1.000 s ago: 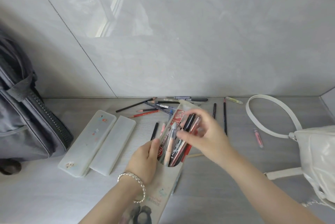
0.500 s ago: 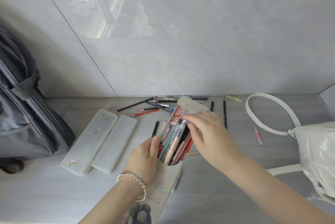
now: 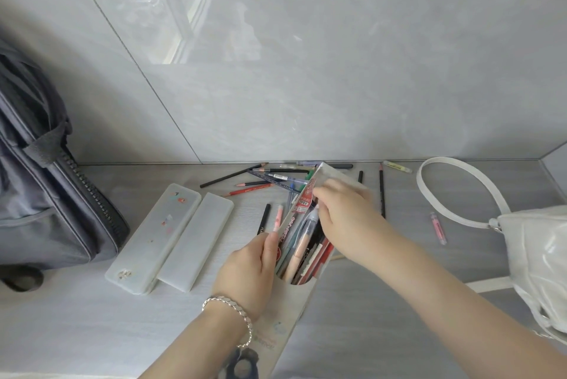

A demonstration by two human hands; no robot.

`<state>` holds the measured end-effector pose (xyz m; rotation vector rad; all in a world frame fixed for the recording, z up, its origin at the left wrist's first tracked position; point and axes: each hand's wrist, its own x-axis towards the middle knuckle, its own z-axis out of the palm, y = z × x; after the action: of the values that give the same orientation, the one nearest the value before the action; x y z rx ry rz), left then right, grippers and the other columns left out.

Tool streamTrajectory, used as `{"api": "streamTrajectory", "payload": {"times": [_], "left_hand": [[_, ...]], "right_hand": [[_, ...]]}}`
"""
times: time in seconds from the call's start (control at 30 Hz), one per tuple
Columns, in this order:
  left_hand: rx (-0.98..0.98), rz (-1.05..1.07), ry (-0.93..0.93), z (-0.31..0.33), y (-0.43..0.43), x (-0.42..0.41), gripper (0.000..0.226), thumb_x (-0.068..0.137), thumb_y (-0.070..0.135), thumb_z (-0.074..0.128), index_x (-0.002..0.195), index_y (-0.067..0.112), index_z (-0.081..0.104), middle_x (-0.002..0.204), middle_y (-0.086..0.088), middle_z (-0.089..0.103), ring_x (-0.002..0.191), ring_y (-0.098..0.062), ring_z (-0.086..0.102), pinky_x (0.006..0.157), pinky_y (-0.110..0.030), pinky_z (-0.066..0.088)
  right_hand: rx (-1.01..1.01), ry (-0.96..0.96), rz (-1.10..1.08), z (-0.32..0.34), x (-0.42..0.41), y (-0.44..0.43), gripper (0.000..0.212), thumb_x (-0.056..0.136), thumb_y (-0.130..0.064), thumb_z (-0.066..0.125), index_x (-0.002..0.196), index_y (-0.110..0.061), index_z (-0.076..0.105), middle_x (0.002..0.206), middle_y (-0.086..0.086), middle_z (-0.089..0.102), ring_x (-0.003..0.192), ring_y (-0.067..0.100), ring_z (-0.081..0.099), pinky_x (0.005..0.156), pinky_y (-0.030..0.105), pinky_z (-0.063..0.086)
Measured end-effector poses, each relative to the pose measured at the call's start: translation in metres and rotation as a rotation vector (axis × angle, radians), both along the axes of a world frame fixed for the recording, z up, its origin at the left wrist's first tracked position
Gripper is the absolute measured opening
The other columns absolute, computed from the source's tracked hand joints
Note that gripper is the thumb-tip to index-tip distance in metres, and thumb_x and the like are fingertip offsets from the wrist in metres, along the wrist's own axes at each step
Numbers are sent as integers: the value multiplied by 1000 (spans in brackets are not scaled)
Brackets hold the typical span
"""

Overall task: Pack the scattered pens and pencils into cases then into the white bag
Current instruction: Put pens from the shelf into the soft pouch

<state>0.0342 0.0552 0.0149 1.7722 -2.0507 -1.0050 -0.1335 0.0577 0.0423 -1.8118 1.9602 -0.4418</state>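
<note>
Head view looks down on a grey table set against a tiled wall. The left hand clasps the side of a slim card pencil case, thumb pressed on its front edge. The case is tilted away and stuffed with pens. The right hand reaches into the top of it, fingers curled over the raised flap and the pen ends; whether they actually pinch a pen I cannot tell. Behind the case loose pencils lie scattered near the wall, and a black pencil lies right of the hand. An open frosted plastic case rests empty to the left, beside a grey backpack. The white bag sits at the far right, its strap looped on the table, a pink pen near it
</note>
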Motion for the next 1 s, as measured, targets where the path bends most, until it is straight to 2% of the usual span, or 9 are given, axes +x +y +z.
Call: {"api": "streamTrajectory", "payload": {"times": [0.17,0.3,0.4,0.5,0.63,0.77,0.87,0.93,1.0], "left_hand": [[19,16,-32,2,0,-1,43,98,40,24,97,18,60,79,1,61,79,-20,56,62,-23,38],[70,34,-32,3,-1,-3,40,98,42,22,97,24,59,75,7,56,78,-17,53,62,-28,38],[91,64,-3,3,-6,-3,35,98,41,23,93,29,55,74,9,54,80,-18,53,70,-25,36],[102,104,41,6,-11,-4,38,99,38,25,78,24,54,67,6,53,71,-17,51,62,-28,36],[91,115,37,7,-14,-5,42,98,38,26,62,26,44,61,4,49,61,-11,46,55,-23,34],[114,81,-11,4,-9,-7,42,98,40,25,76,20,54,65,5,52,68,-17,50,60,-29,36],[112,96,29,5,-8,-9,37,98,39,26,77,24,53,66,8,53,67,-11,49,59,-27,36],[112,107,67,5,-8,-11,37,98,38,27,73,25,51,65,8,53,67,-13,49,59,-26,36],[114,97,96,6,-9,-13,39,98,37,28,68,25,50,64,7,54,67,-15,50,60,-20,37]], "right_hand": [[108,-203,-43,-6,1,-1,21,86,4,33,84,-3,53,93,21,60,80,34,57,72,45,47],[79,-220,2,-2,-6,-1,31,85,6,33,100,0,60,102,14,63,94,31,57,79,39,46],[-41,-57,11,4,-18,4,41,88,4,36,120,-9,58,119,2,60,117,19,48,100,28,34],[-98,226,64,-4,-23,15,35,88,-4,41,115,-12,62,116,2,64,122,20,47,107,35,20],[-202,223,70,-21,-20,28,37,79,-23,38,97,-10,68,91,2,71,103,21,60,95,34,39],[-170,-34,1,-22,-19,30,60,78,-54,36,110,-12,65,107,-4,64,115,13,46,98,16,21],[-332,-243,-206,-26,-7,34,55,76,-52,53,117,-16,56,111,-15,46,110,-2,38,99,11,27],[-368,-593,-520,-27,6,35,67,69,-41,75,124,-22,43,115,-17,41,108,-8,40,94,4,31],[-167,-1041,-677,-26,13,30,82,57,-40,85,125,-20,43,118,-11,52,108,1,52,95,16,42]]}}
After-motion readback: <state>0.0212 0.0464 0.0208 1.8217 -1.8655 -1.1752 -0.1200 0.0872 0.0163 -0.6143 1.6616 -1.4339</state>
